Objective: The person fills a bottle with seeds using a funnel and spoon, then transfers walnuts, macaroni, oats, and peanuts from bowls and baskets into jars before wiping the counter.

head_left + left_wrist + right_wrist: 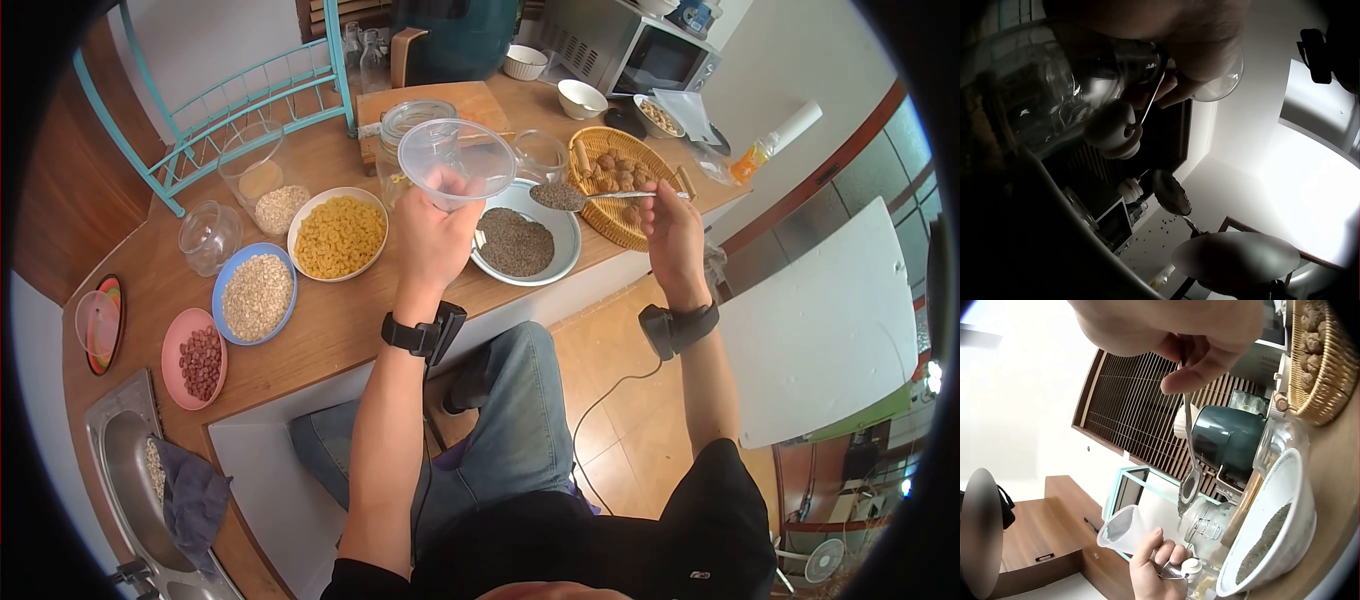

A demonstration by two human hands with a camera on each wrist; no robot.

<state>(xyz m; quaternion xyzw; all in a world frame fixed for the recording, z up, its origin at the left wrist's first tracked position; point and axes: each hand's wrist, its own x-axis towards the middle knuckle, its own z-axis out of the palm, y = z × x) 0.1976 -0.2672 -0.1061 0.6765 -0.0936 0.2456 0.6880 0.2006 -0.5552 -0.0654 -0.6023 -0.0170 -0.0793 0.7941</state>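
Note:
My left hand [432, 245] grips the neck of a swing-top glass bottle, its white stopper [1110, 128] hanging on a wire. A clear funnel [490, 168] stands above that hand, wide mouth up; the bottle is mostly hidden in the head view. With my right hand [674, 245] I pinch a metal spoon's handle; its bowl [558, 196] is heaped with small grey-brown seeds, right of the funnel and apart from it. Beneath both is a white bowl [573, 250] holding more seeds [518, 245]. Dark specks [1147, 237] show near the spoon in the left wrist view.
A wicker basket [640, 238] of walnuts is right of the bowl. Left are bowls of yellow pasta [340, 235], oats [258, 298] and reddish nuts [200, 362]. A clip-top jar [395, 120] and wooden board [480, 100] stand behind; a sink [125, 450] is at far left.

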